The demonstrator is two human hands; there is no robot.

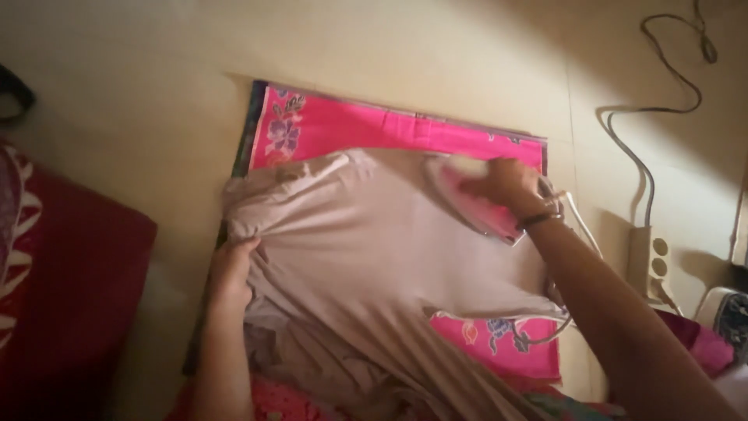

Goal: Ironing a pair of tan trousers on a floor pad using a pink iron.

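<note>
On the floor ahead of me, a pale mauve garment (366, 257) lies spread over a bright pink floral cloth (351, 125), its long axis running from the far edge of the cloth back toward my lap, where the fabric bunches into loose folds. My right hand (506, 187) is wrapped shut around the handle of a pink-and-white clothes iron (467, 199), which sits flat on the garment's far right part, its nose pointing left and away. From those fingers the unpressed cloth stretches to the left and toward me. My left hand (230, 269) lies at the garment's left edge, fingers curled onto a pinch of fabric and drawing it taut; how tightly they close I cannot tell. So the right hand is nearer the far hem, the left nearer the gathered side seam, with the broad middle of the garment between them.

The iron's white cord (580, 234) loops off to the right toward a pale power strip (650, 261) on the cream floor (156, 93). At left sits a dark red cushion (70, 288) with a white zigzag border. No package, label or sign shows anywhere in view.
</note>
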